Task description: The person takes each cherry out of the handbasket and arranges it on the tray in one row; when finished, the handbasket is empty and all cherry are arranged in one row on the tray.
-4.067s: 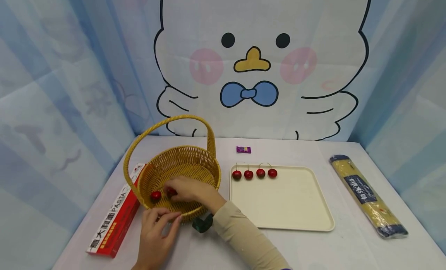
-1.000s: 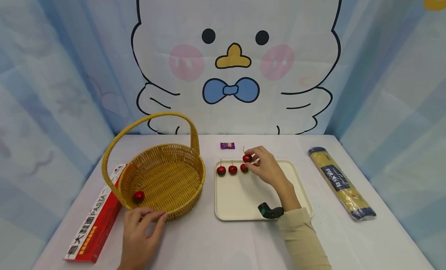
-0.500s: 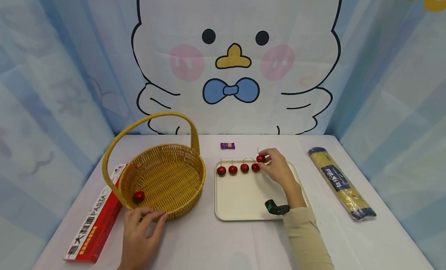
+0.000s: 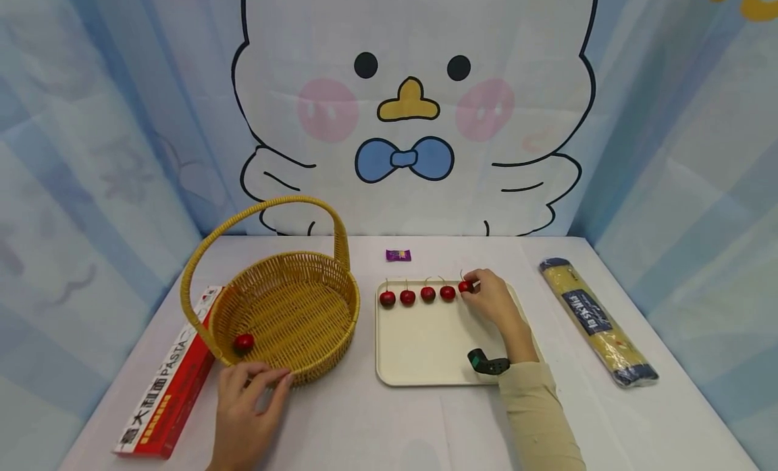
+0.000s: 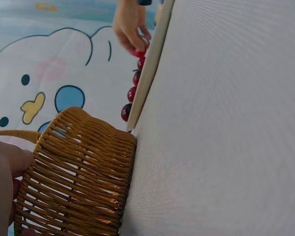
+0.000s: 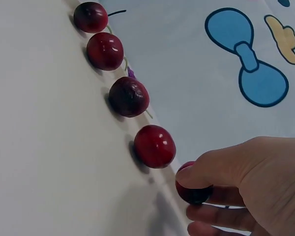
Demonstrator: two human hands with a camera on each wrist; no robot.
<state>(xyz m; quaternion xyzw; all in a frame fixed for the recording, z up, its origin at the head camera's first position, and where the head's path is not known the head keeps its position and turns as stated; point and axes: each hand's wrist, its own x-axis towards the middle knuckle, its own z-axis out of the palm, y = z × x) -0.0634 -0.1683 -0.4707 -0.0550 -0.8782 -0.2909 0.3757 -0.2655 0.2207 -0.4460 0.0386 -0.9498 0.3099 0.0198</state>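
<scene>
My right hand (image 4: 494, 300) pinches a cherry (image 4: 464, 286) between thumb and fingers at the far edge of the cream tray (image 4: 425, 363). In the right wrist view the thumb covers part of this cherry (image 6: 194, 194). Several stemmed cherries, among them the nearest one (image 4: 447, 293), stand in a row to its left along that edge. My left hand (image 4: 246, 413) holds the near rim of the yellow wicker basket (image 4: 304, 309); in the left wrist view its thumb lies at the rim and other fingers are partly hidden. One cherry (image 4: 244, 342) lies inside the basket.
A red and white pasta box (image 4: 170, 383) lies left of the basket, partly behind it. A bag of spaghetti (image 4: 598, 322) lies right of the tray. A small purple wrapped sweet (image 4: 398, 255) is behind the tray. The basket's tall handle (image 4: 261, 207) arches over it.
My right hand has taken a cherry from the basket, carried it right across the tray, and lowered it to the right end of the row. My left hand has stayed on the basket rim.
</scene>
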